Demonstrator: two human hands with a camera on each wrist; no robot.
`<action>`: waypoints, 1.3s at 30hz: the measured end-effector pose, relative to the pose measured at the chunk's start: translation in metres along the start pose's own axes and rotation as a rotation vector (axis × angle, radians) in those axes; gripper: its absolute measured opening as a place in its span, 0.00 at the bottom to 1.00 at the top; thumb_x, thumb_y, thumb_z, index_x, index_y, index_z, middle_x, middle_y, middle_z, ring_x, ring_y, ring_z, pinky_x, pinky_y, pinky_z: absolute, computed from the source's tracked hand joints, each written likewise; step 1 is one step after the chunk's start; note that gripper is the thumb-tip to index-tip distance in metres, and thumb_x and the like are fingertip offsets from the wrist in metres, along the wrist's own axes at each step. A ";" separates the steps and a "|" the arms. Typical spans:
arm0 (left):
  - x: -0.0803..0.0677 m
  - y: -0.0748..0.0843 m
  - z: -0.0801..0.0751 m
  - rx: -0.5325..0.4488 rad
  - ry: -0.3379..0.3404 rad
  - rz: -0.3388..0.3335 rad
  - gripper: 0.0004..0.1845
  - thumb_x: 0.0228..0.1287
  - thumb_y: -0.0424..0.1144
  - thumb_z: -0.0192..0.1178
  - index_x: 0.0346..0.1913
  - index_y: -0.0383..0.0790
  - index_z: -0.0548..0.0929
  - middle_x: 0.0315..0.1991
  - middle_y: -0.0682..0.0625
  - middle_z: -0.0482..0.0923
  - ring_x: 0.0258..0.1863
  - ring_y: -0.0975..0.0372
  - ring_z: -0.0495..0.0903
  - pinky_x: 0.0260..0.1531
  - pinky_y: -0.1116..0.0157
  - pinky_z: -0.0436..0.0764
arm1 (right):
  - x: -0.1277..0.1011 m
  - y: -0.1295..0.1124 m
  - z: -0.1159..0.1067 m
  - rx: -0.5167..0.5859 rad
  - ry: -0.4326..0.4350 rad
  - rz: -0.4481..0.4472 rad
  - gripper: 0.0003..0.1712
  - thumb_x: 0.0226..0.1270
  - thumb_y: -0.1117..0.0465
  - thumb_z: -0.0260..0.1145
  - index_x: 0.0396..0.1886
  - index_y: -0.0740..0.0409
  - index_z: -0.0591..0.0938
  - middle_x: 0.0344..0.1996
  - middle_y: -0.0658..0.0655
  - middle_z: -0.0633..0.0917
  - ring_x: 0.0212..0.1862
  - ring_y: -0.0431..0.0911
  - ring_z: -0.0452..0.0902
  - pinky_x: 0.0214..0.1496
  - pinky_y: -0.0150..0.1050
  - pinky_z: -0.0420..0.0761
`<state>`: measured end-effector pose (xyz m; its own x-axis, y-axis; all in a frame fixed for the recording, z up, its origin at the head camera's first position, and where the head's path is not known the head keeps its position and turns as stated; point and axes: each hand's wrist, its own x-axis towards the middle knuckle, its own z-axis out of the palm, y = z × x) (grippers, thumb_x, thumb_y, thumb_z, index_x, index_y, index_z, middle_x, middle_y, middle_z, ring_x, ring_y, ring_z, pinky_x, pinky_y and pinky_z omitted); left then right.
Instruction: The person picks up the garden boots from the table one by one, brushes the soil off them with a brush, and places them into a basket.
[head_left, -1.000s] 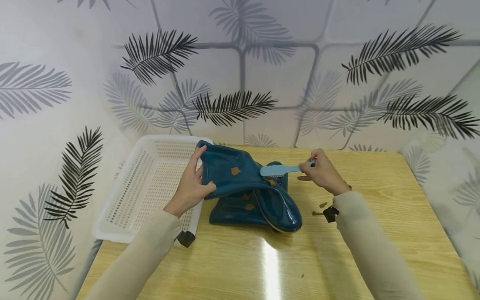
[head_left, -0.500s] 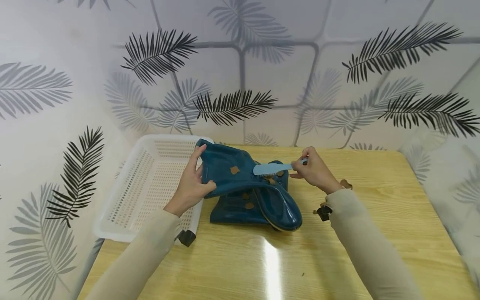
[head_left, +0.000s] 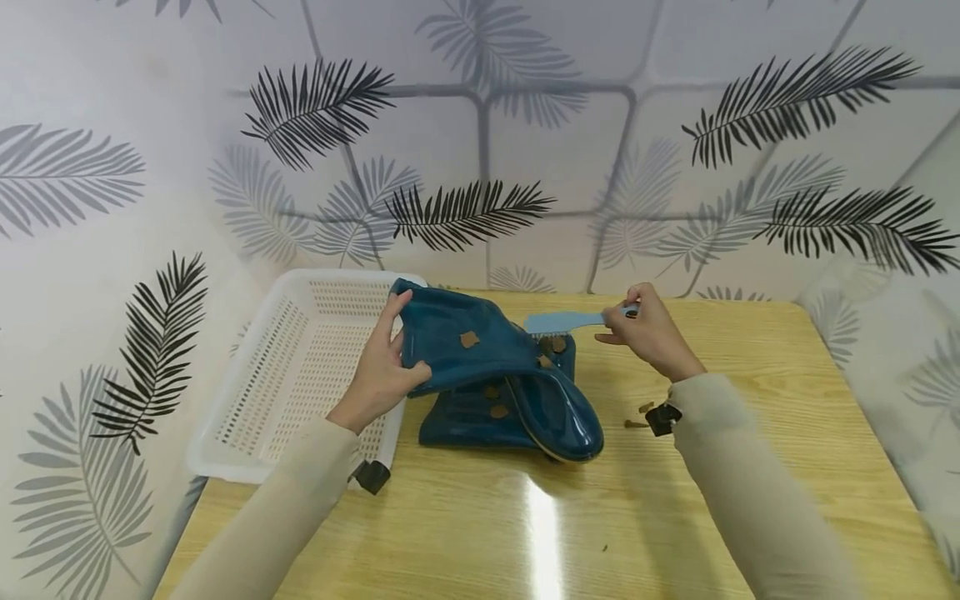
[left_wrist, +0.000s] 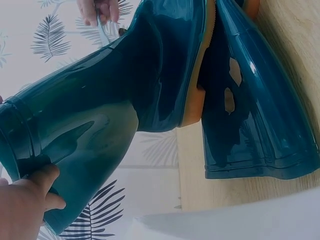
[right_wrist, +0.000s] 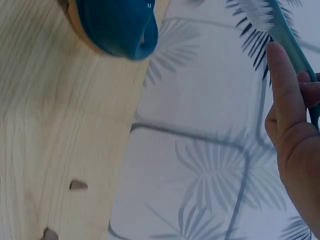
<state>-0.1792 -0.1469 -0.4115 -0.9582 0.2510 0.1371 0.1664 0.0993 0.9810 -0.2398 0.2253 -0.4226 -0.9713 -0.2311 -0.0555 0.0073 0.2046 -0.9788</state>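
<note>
Fingers (head_left: 399, 310) of the person's left hand (head_left: 380, 367) curl round the open top of a glossy teal rubber boot (head_left: 480, 354), thumb pressed on its shaft, lifting it at a slant over a second boot (head_left: 467, 417) lying flat near the far edge of the wooden table (head_left: 750, 467). The right hand (head_left: 651, 333) pinches the handle of a pale blue brush (head_left: 558, 321), its head poised just above the boots. No brand or writing can be read. Brown mud patches dot both boots. Only the left wrist view shows the tan sole edge between the boots; the right wrist view alone shows crumbs of mud (right_wrist: 78, 185) close up on the table. A white perforated basket (head_left: 292, 375) overhangs the table's left edge.
</note>
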 end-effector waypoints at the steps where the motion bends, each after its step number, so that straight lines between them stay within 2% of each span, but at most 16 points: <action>1: 0.000 0.001 0.001 -0.003 0.000 0.000 0.53 0.52 0.15 0.53 0.80 0.47 0.48 0.80 0.52 0.24 0.78 0.52 0.44 0.19 0.68 0.64 | 0.001 0.001 0.004 0.001 -0.008 0.001 0.19 0.76 0.69 0.52 0.37 0.56 0.49 0.39 0.60 0.64 0.37 0.48 0.75 0.51 0.42 0.83; 5: 0.001 0.001 0.002 -0.021 -0.006 0.004 0.53 0.51 0.14 0.52 0.80 0.47 0.48 0.80 0.53 0.24 0.78 0.53 0.44 0.19 0.68 0.64 | -0.001 0.008 0.008 -0.026 -0.029 0.027 0.17 0.76 0.69 0.52 0.38 0.57 0.51 0.40 0.61 0.65 0.36 0.50 0.76 0.51 0.42 0.83; 10: 0.002 0.000 0.002 -0.028 -0.009 0.000 0.53 0.52 0.14 0.52 0.80 0.48 0.48 0.80 0.53 0.24 0.78 0.54 0.44 0.19 0.68 0.64 | -0.012 0.020 -0.014 -0.082 0.011 0.063 0.17 0.77 0.69 0.51 0.38 0.57 0.50 0.40 0.61 0.64 0.36 0.51 0.76 0.50 0.42 0.83; 14: 0.001 0.000 0.001 -0.018 -0.005 -0.009 0.53 0.52 0.14 0.52 0.80 0.49 0.48 0.80 0.55 0.24 0.78 0.55 0.44 0.18 0.67 0.64 | -0.021 0.017 -0.027 -0.043 0.020 0.065 0.19 0.78 0.66 0.52 0.38 0.55 0.49 0.41 0.61 0.64 0.38 0.47 0.78 0.51 0.42 0.83; 19: 0.002 0.002 0.000 -0.017 -0.009 0.000 0.53 0.52 0.15 0.53 0.80 0.48 0.48 0.80 0.54 0.25 0.78 0.54 0.45 0.18 0.67 0.64 | -0.025 -0.004 -0.018 0.091 -0.063 0.037 0.18 0.79 0.64 0.54 0.39 0.55 0.52 0.37 0.60 0.69 0.31 0.43 0.77 0.54 0.46 0.81; 22: 0.002 0.002 0.000 -0.013 -0.009 0.005 0.53 0.52 0.15 0.53 0.81 0.48 0.48 0.80 0.54 0.24 0.78 0.54 0.45 0.19 0.68 0.64 | -0.028 -0.013 -0.012 0.071 -0.133 0.034 0.18 0.78 0.64 0.55 0.38 0.56 0.52 0.37 0.60 0.69 0.34 0.43 0.79 0.53 0.48 0.82; 24: 0.002 0.002 0.000 -0.019 -0.009 0.001 0.53 0.52 0.14 0.53 0.81 0.48 0.48 0.80 0.54 0.24 0.78 0.54 0.45 0.19 0.68 0.65 | -0.032 -0.014 -0.014 0.033 -0.150 0.042 0.18 0.78 0.65 0.55 0.38 0.57 0.53 0.38 0.62 0.69 0.38 0.46 0.82 0.52 0.48 0.82; 27: 0.002 0.000 0.001 -0.028 -0.011 -0.008 0.53 0.52 0.14 0.52 0.81 0.48 0.48 0.80 0.54 0.24 0.78 0.55 0.45 0.19 0.68 0.65 | -0.040 -0.010 -0.025 -0.030 -0.126 0.064 0.18 0.78 0.66 0.54 0.38 0.57 0.52 0.39 0.64 0.68 0.40 0.47 0.83 0.51 0.45 0.83; 33: 0.000 -0.001 0.000 -0.025 -0.002 -0.019 0.53 0.52 0.14 0.52 0.80 0.49 0.48 0.80 0.55 0.24 0.78 0.55 0.45 0.19 0.68 0.65 | -0.052 0.001 -0.050 -0.113 -0.053 0.091 0.17 0.78 0.67 0.53 0.39 0.58 0.51 0.43 0.66 0.67 0.47 0.37 0.81 0.51 0.42 0.82; 36: 0.000 -0.002 0.000 -0.023 0.000 -0.017 0.53 0.52 0.14 0.52 0.80 0.49 0.48 0.80 0.55 0.24 0.78 0.55 0.45 0.19 0.68 0.65 | -0.050 0.001 -0.049 -0.106 -0.035 0.067 0.17 0.79 0.65 0.53 0.40 0.58 0.51 0.42 0.64 0.66 0.45 0.39 0.82 0.52 0.42 0.82; 39: 0.000 -0.001 0.000 -0.035 -0.005 -0.018 0.53 0.52 0.14 0.52 0.81 0.48 0.48 0.80 0.55 0.24 0.78 0.55 0.45 0.19 0.68 0.64 | -0.044 -0.001 -0.038 -0.049 -0.037 0.050 0.17 0.79 0.65 0.53 0.41 0.57 0.52 0.41 0.63 0.67 0.41 0.44 0.84 0.52 0.43 0.82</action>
<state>-0.1790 -0.1473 -0.4130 -0.9599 0.2540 0.1187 0.1407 0.0703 0.9876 -0.2057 0.2715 -0.4118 -0.9606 -0.2545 -0.1119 0.0426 0.2631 -0.9638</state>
